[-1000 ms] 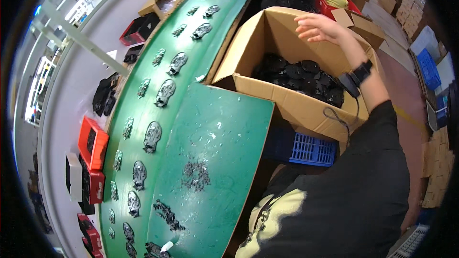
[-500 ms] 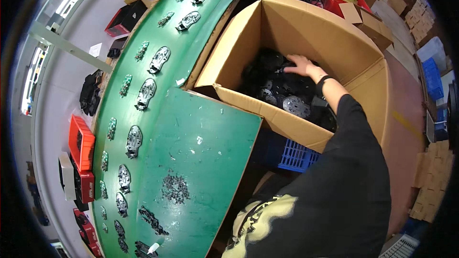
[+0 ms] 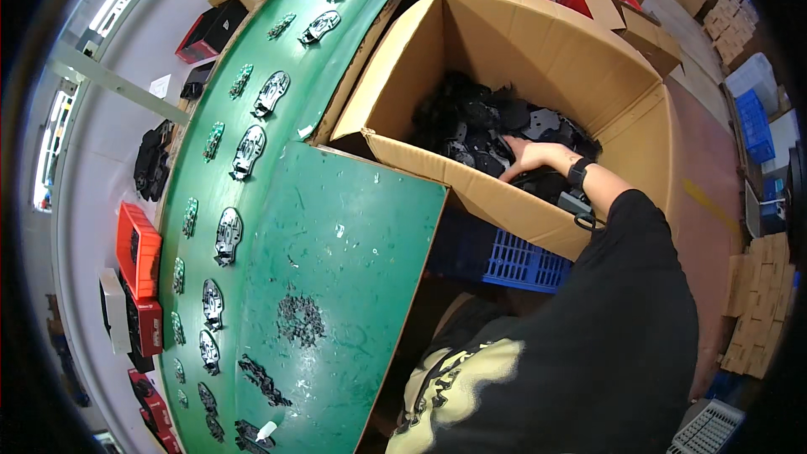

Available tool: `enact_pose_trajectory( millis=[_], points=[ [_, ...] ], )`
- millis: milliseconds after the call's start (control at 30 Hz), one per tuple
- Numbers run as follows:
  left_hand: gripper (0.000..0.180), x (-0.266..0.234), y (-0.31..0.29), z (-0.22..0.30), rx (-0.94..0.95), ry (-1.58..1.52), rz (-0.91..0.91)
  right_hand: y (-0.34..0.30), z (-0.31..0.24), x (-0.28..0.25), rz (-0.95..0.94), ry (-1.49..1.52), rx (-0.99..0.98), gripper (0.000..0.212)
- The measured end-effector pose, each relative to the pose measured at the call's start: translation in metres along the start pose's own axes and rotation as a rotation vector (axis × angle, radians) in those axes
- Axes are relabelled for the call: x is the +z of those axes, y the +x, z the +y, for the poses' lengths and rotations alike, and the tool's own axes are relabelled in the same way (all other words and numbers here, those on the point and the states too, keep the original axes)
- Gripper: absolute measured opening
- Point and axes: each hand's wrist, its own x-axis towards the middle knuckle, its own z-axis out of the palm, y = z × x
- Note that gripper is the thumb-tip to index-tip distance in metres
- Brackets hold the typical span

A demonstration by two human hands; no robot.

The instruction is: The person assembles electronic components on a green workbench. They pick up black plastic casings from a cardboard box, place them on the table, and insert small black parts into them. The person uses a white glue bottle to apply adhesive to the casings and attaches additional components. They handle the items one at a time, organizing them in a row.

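Observation:
My right hand (image 3: 530,157) is down inside a large cardboard box (image 3: 479,170), its thumb and forefinger spread apart against a heap of black and grey plastic parts (image 3: 479,126). The other fingertips are lost among the parts, and I see nothing clearly gripped. A black band (image 3: 579,171) circles the wrist, and a small grey device (image 3: 575,203) with a black loop hangs beside it. My left hand is out of view. Left of the box, a green conveyor belt (image 3: 277,50) carries a row of mouse-shaped black and grey shells (image 3: 249,152) and a row of small green circuit boards (image 3: 213,141).
A green tabletop (image 3: 361,227) adjoins the belt, with a pile of small black pieces (image 3: 300,319), a cluster of dark parts (image 3: 264,380) and a white-tipped bottle (image 3: 266,430). A blue crate (image 3: 525,262) sits below the box. Red bins (image 3: 137,244) line the belt's far side.
My right hand has moved nearer to the box's front wall and lower in the picture. The parts around it have shifted into a heap of shell-like pieces, and the round grey disc no longer shows.

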Motion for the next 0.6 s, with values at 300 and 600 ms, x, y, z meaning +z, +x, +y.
enact_pose_trajectory(
  millis=[300,600],
  points=[
    [0.026,0.023,-0.013,0.015,-0.080,-0.121,-0.050,0.056,-0.011,0.007,-0.007,0.299,0.120,0.135],
    [0.022,0.031,-0.012,0.022,-0.116,-0.193,-0.060,0.033,-0.056,0.004,-0.120,0.107,0.043,0.121]
  ],
)
